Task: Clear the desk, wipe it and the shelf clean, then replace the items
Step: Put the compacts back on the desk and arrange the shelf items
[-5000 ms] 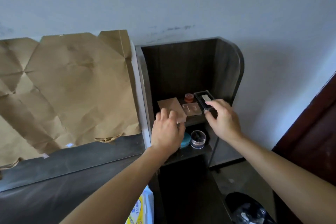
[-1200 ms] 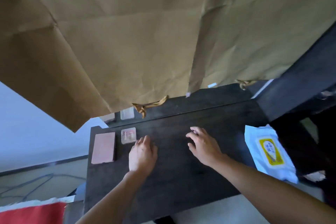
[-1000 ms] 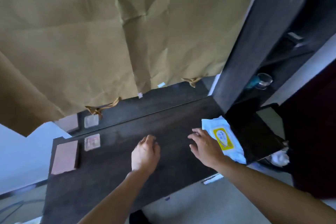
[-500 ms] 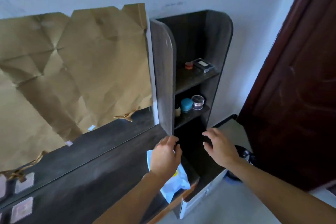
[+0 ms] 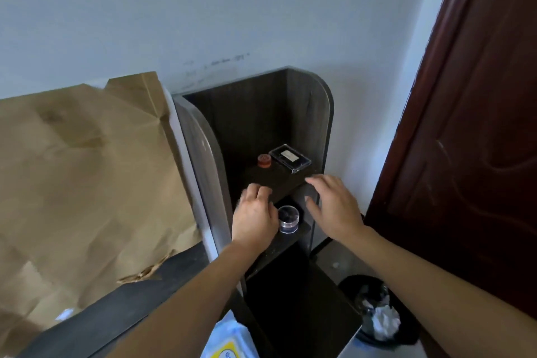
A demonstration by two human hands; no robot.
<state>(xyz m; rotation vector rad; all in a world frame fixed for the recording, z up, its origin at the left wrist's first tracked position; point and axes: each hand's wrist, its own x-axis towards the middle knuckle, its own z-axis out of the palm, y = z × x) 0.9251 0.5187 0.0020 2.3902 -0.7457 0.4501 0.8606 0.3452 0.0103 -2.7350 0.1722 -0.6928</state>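
Observation:
A dark wooden shelf unit (image 5: 321, 125) stands at the desk's right end. Its upper shelf carries a small red jar (image 5: 264, 160) and a black case with a clear lid (image 5: 289, 158). A clear round jar (image 5: 288, 219) sits on the lower shelf. My left hand (image 5: 254, 216) hovers at the front of the shelves, fingers loosely curled, holding nothing, partly hiding the lower shelf. My right hand (image 5: 334, 205) is raised with fingers spread just below the black case, empty. A pack of wet wipes (image 5: 229, 338) lies on the dark desk (image 5: 96, 325).
Crumpled brown paper (image 5: 87, 183) covers the wall behind the desk. A dark red door (image 5: 470, 139) is close on the right. A black bin (image 5: 377, 314) with crumpled tissue stands on the floor below the shelf unit.
The pink box and small clear case went from the upper shelf to the desk's left end. My view swung back to the shelf and both empty hands rose toward the upper shelf.

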